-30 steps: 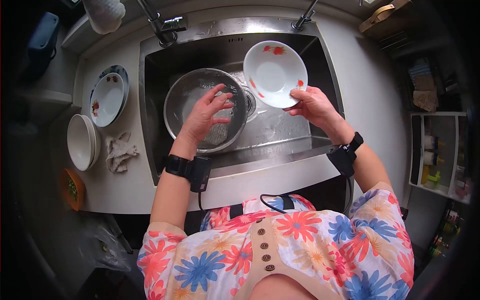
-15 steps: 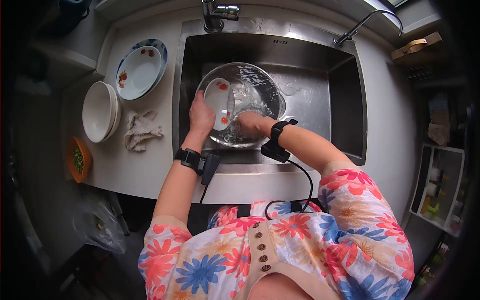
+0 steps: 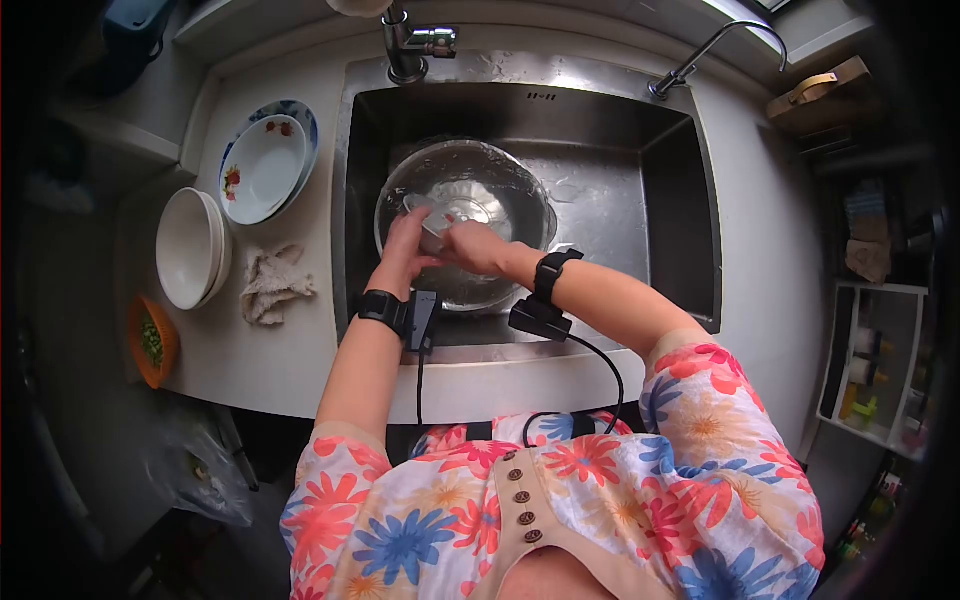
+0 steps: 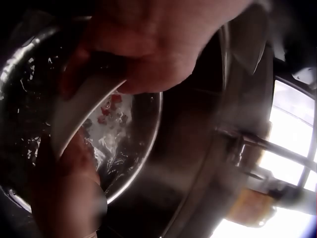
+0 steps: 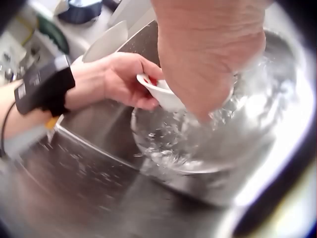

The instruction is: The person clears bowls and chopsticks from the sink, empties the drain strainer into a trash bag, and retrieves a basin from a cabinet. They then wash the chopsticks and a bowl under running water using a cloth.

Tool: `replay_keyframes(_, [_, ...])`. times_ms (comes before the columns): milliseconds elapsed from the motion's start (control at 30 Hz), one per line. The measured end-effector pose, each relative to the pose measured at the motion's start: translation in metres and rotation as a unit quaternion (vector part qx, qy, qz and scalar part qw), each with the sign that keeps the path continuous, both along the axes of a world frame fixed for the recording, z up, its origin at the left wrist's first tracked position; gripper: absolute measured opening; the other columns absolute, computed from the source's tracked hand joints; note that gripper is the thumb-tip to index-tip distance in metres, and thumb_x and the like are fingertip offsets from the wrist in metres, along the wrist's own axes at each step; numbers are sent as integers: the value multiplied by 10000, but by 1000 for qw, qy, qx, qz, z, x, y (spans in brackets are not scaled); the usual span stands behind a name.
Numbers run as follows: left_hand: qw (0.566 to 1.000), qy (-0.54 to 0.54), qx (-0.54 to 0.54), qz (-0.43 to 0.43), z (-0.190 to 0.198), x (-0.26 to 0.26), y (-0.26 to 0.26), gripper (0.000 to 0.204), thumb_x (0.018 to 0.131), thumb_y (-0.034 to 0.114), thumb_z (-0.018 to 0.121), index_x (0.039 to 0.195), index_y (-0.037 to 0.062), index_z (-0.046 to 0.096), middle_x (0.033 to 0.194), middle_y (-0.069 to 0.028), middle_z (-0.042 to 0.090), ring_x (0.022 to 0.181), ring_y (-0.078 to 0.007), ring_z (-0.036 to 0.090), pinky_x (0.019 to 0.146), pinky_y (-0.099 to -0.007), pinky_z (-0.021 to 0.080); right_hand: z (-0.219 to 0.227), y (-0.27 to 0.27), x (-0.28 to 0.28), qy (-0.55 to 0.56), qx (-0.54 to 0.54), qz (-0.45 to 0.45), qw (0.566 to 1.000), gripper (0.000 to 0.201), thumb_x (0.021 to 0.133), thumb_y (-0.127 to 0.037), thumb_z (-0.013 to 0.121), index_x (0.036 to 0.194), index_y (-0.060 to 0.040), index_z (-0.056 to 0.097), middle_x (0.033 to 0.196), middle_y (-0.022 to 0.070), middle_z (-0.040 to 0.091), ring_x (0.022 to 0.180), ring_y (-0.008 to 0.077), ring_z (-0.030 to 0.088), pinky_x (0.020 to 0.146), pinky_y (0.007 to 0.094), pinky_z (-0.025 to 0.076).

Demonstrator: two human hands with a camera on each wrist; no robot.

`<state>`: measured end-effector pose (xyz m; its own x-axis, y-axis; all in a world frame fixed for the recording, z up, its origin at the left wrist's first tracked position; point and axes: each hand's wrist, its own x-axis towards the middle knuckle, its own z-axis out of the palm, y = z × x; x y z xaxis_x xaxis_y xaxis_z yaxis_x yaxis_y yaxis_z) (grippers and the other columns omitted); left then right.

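Note:
My left hand (image 3: pixel 403 243) grips the rim of a white bowl with red flowers (image 5: pixel 171 100), thumb and fingers on either side of it. Tilted on its side, the bowl sits low over a round metal basin (image 3: pixel 381 208) of rippling water. My right hand (image 3: pixel 476 247) reaches in at the bowl from the right, close against it. Its fingers are mostly hidden behind the wrist and the bowl, so I cannot tell whether they hold anything. Both hands are over the near left part of the basin in the head view.
The basin stands in a steel sink (image 3: pixel 600 220). On the left counter are a flowered bowl (image 3: pixel 262 170) on a blue-edged plate, stacked white bowls (image 3: pixel 187 250), a crumpled cloth (image 3: pixel 275 285) and an orange basket (image 3: pixel 140 343) of green pieces. A faucet (image 3: pixel 405 50) rises behind the sink.
The bowl has gone from the right hand, raised over the sink, to the left hand over the basin, and is now tilted more edge-on. The right hand has moved left from the water to the bowl.

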<state>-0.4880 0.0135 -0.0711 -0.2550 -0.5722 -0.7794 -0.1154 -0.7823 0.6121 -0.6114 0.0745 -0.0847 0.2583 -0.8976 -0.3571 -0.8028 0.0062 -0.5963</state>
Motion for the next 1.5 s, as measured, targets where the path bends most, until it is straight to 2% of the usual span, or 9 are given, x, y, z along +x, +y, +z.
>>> replay_keyframes(133, [994,-31,-71,74,-85,-4,-4,499,812,263,497,1238,38,370,1174,-209,459,920,-387,558,581,-533,510,11,6,17,-152,-39,-122,980,225,758,-84,497,960,-44,589,872,233,585,846,394,559,755,410,441])
replay_keyframes(267, [997,32,4,-71,-12,12,-14,501,824,184,453,1295,98,305,1181,-205,453,980,-411,524,586,-606,498,-20,31,-7,-4,-133,-7,991,211,736,-73,514,923,-65,613,963,204,596,901,366,561,804,403,440])
replay_keyframes(500, [974,-41,-215,62,-46,-11,3,429,795,81,449,1220,35,422,1096,-174,534,1001,-313,537,754,-441,486,14,-2,19,-47,14,-101,994,229,721,-23,483,927,-24,584,1034,200,570,923,357,547,810,398,444])
replay_keyframes(700, [999,-15,-39,23,28,-10,-5,408,811,137,455,1206,35,437,1077,-143,544,983,-275,547,793,-375,462,-17,10,-14,85,-121,37,988,226,730,-92,515,933,-42,603,1030,187,590,972,325,561,817,404,456])
replay_keyframes(900, [974,-32,-192,117,-12,-20,2,413,837,164,481,1224,28,438,1142,-139,527,1023,-227,521,844,-322,415,32,5,6,-204,-54,-147,966,200,771,-113,512,909,-5,607,872,226,605,852,366,580,717,392,449])
replay_keyframes(1033, [986,46,-148,66,-4,1,-11,362,857,118,473,1198,-3,475,1060,-119,579,954,-212,558,809,-314,440,2,35,-33,-268,-8,-72,961,235,802,-204,550,974,-69,635,915,120,626,892,275,567,759,359,430])
replay_keyframes(1133, [992,13,-98,-73,13,4,-6,360,817,65,504,1171,6,503,988,-129,602,838,-218,599,713,-321,485,8,24,-60,45,-165,104,980,178,750,-224,607,910,-167,659,1097,7,549,1098,151,410,849,369,351])
replay_keyframes(1367, [978,-5,-68,-196,28,5,-2,432,699,-42,471,1122,8,544,894,-114,609,788,-218,608,684,-320,489,25,-38,-50,55,-269,82,958,203,726,-221,630,882,-91,619,1008,77,584,980,263,515,754,373,441])
replay_keyframes(1500, [953,-46,-182,-239,48,6,-10,494,644,-86,437,1111,6,569,911,-113,617,815,-197,602,712,-288,473,17,-39,-54,-12,-55,0,998,245,736,-166,640,938,-36,593,881,132,619,766,342,594,679,373,486])
